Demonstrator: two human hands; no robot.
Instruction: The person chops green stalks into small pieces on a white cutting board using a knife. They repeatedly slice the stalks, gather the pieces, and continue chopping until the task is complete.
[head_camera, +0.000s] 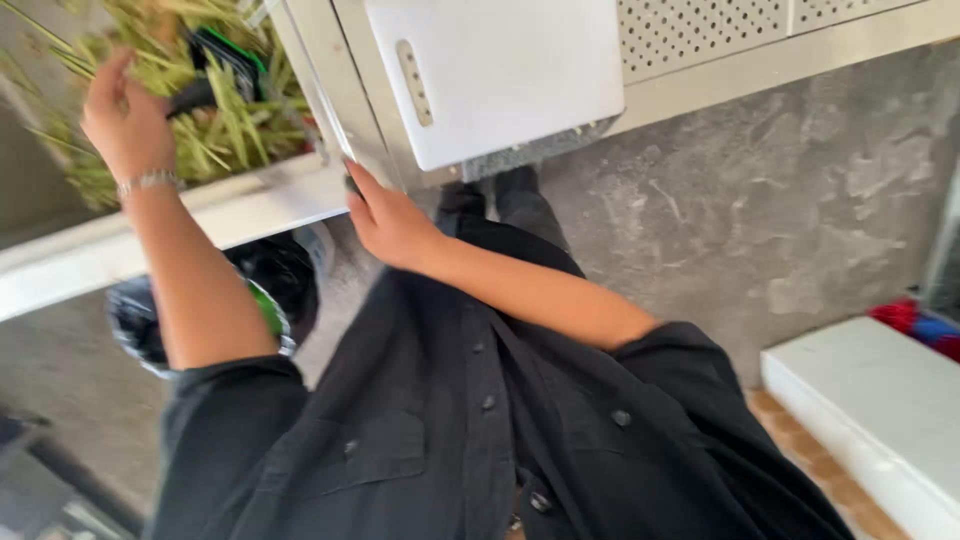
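Single head cam, looking steeply down wearer's front: counter edge (250, 205) at top, grey floor (760, 200) below, own shirt (450, 420) close; frame tilted, blurred.

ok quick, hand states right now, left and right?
Left hand: open, fingers spread, reaching into the green stalks; holding nothing that shows.
Right hand: fingers resting against the metal counter edge; cannot tell if it grips anything.

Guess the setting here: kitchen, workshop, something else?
Probably a kitchen prep area. A white cutting board lies on a steel counter, the left hand reaches into a pile of green stalks, and a lined bin stands below.
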